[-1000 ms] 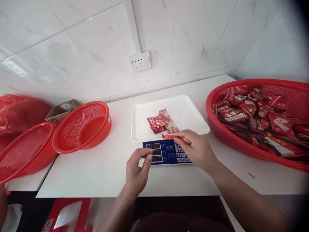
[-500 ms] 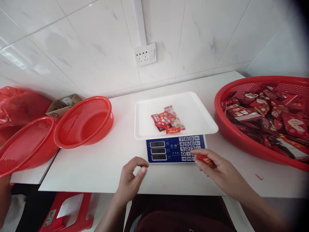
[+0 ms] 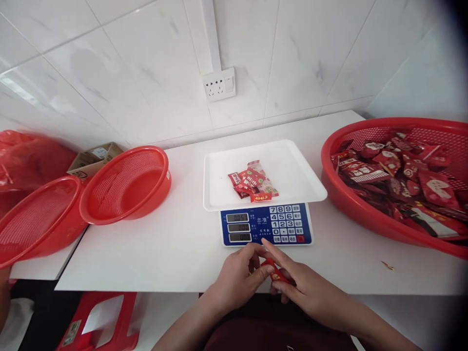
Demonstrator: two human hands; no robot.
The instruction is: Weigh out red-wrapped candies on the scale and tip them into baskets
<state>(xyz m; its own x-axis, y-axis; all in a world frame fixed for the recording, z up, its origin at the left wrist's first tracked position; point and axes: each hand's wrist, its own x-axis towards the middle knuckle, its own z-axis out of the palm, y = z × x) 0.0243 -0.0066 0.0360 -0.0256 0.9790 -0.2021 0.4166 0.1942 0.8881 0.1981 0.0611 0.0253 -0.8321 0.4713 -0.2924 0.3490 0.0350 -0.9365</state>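
My left hand (image 3: 237, 278) and my right hand (image 3: 298, 285) meet at the table's near edge, just in front of the scale. Both pinch a small red wrapped candy (image 3: 275, 272) between their fingertips. The blue-faced digital scale (image 3: 266, 225) carries a white tray (image 3: 292, 170), and a small pile of red and pink wrapped candies (image 3: 253, 184) lies on the tray's front middle.
A large red basket (image 3: 351, 204) full of red snack packets stands at the right. Two empty red mesh baskets (image 3: 124, 185) sit at the left, beside a cardboard box (image 3: 93, 157) and a red plastic bag (image 3: 25, 161). A red stool (image 3: 98, 326) is under the table.
My right hand drew back from the tray towards me with a red candy. My left hand came across to it, and now both hold the candy.
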